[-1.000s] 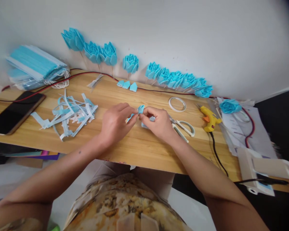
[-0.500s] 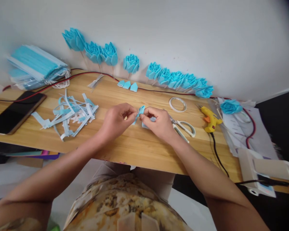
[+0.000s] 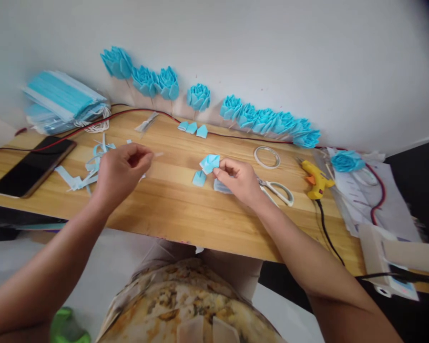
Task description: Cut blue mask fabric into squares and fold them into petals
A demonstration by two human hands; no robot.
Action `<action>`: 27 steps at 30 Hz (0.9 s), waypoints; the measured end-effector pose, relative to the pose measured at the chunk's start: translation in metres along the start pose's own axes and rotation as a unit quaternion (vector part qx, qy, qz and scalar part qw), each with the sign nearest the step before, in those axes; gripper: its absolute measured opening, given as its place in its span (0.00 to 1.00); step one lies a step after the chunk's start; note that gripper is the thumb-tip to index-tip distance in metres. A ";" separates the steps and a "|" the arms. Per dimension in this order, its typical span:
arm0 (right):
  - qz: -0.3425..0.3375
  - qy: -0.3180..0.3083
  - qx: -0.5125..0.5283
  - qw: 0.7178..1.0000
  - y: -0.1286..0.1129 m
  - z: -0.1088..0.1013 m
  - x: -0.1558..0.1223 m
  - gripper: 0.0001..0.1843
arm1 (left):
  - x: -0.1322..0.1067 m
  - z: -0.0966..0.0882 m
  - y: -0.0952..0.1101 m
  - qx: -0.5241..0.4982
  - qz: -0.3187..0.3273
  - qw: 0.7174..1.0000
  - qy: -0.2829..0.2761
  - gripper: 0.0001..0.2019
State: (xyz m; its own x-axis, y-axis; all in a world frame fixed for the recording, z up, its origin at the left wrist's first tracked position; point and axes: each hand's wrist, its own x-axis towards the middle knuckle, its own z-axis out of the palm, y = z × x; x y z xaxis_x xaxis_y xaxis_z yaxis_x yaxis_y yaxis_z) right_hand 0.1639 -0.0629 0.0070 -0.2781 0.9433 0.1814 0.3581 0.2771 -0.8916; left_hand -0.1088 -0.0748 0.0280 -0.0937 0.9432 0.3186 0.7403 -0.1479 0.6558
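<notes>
My right hand (image 3: pixel 238 180) pinches a folded light-blue piece (image 3: pixel 210 164), shaped like a petal, above the table. Just below it a small blue piece (image 3: pixel 199 178) lies on the wood. Partly covered by the same hand are a pale blue piece (image 3: pixel 221 186) and white-handled scissors (image 3: pixel 280 191). My left hand (image 3: pixel 127 169) is closed with a thin whitish strip (image 3: pixel 158 154) poking out from its fingertips. It hovers over a heap of cut blue and white strips (image 3: pixel 93 166), hiding much of it.
Blue flowers on stems (image 3: pixel 199 97) line the wall, several in all. Folded petals (image 3: pixel 192 127) lie before them. A tape roll (image 3: pixel 267 157), yellow glue gun (image 3: pixel 316 178) and papers (image 3: pixel 368 200) are on the right; a phone (image 3: pixel 30 166) and face masks (image 3: pixel 64 97) are left.
My left hand has moved left, away from the blue piece, with a thin strip in its fingers. The right hand still holds the blue piece, now turned flatter to view.
</notes>
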 end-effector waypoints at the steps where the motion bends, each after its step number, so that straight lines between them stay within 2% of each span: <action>1: 0.002 -0.002 0.000 1.000 0.001 0.000 0.000 0.13 | 0.001 -0.006 -0.008 0.025 -0.003 1.000 0.003 0.10; 5: 0.011 -0.009 -0.004 1.000 0.004 0.002 0.000 0.13 | 0.005 -0.027 -0.033 0.116 -0.005 0.992 -0.038 0.12; 8: 0.015 -0.019 -0.011 1.000 0.006 0.003 0.000 0.13 | 0.010 -0.036 -0.049 0.151 0.010 0.985 -0.080 0.15; 10: 0.019 -0.025 -0.017 0.999 0.007 0.003 0.000 0.13 | 0.014 -0.039 -0.057 0.170 0.026 0.981 -0.088 0.15; 12: 0.023 -0.025 -0.026 0.999 0.007 0.003 0.000 0.13 | 0.017 -0.040 -0.061 0.193 0.048 0.978 -0.071 0.15; 14: 0.027 -0.023 -0.029 0.999 0.007 0.004 -0.001 0.13 | 0.016 -0.039 -0.057 0.206 0.072 0.976 -0.018 0.15; 16: 0.028 -0.027 -0.021 0.999 0.005 0.005 -0.001 0.13 | 0.011 -0.034 -0.043 0.181 0.091 0.978 0.045 0.15; 17: 0.027 -0.031 -0.015 0.999 0.003 0.005 -0.002 0.13 | 0.008 -0.030 -0.033 0.134 0.092 0.985 0.064 0.12; 19: 0.023 -0.045 -0.002 0.999 0.001 0.005 -0.002 0.12 | 0.001 -0.019 -0.011 0.021 0.076 0.997 0.005 0.11; 21: 0.015 -0.060 0.007 0.998 -0.002 0.005 -0.003 0.12 | -0.004 -0.006 0.009 -0.085 0.045 0.992 -0.088 0.14; 24: 0.008 -0.083 0.011 0.996 -0.005 0.005 -0.003 0.11 | -0.006 0.015 0.028 -0.195 -0.010 0.954 -0.227 0.19; 27: 0.002 -0.093 0.003 0.996 -0.007 0.003 -0.004 0.09 | -0.005 0.030 0.034 -0.274 -0.048 0.907 -0.317 0.19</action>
State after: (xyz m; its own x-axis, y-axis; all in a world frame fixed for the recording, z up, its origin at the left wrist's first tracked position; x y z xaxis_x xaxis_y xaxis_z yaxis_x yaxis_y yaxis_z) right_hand 0.1593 -0.0689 0.0113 -0.4370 0.8941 0.0980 0.3539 0.2711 -0.8951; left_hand -0.0634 -0.0754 0.0283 0.3897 0.9153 -0.1013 0.2913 -0.0182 0.9564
